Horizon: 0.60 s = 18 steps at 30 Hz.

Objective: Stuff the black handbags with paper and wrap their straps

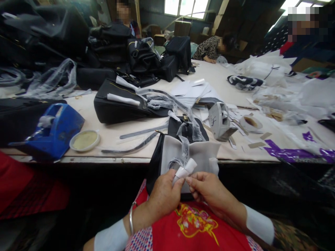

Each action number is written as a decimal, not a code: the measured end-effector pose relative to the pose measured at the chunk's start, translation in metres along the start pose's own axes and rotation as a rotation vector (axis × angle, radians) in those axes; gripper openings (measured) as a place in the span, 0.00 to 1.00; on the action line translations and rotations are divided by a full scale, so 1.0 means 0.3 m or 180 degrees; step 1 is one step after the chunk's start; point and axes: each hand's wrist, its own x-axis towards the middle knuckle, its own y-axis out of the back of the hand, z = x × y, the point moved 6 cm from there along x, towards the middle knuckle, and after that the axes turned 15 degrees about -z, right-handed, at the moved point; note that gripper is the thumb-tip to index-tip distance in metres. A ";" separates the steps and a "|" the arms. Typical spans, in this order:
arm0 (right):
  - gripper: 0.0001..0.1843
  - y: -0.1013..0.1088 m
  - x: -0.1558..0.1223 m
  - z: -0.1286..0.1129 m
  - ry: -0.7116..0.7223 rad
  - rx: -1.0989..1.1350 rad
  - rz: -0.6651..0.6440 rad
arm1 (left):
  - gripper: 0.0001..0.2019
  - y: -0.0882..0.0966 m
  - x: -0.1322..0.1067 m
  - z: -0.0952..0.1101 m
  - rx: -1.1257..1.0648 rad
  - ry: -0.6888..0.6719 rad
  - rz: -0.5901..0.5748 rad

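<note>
A black handbag leans from the table edge toward my lap, its side covered by a pale grey sheet. Over that sheet, my left hand is closed on a strip of white wrapping paper, which is wound around a strap end. Clear plastic film runs from there up to the bag's flap. My right hand pinches at the lower edge of the white wrapping, thumb and forefinger together. What lies between those fingertips is too small to make out.
A blue tape dispenser, a round shallow dish and loose straps lie to the left. A grey tape dispenser and a tape roll stand right. Behind are a black bag, paper sheets and several people.
</note>
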 end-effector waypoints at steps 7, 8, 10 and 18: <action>0.25 -0.025 0.004 0.008 0.0171 0.0429 -0.0282 | 0.11 -0.016 0.000 -0.005 -0.0826 0.0297 -0.0336; 0.25 -0.028 0.007 0.006 0.0254 0.0476 -0.0314 | 0.11 -0.014 0.000 0.000 -0.0997 0.0345 -0.0423; 0.23 -0.030 0.015 -0.008 0.0466 0.0430 -0.0350 | 0.12 -0.005 0.000 0.014 -0.1326 0.0350 -0.0604; 0.11 -0.039 0.049 -0.098 0.1395 -0.0679 -0.0445 | 0.21 0.025 -0.023 0.016 -0.2702 0.0094 -0.1105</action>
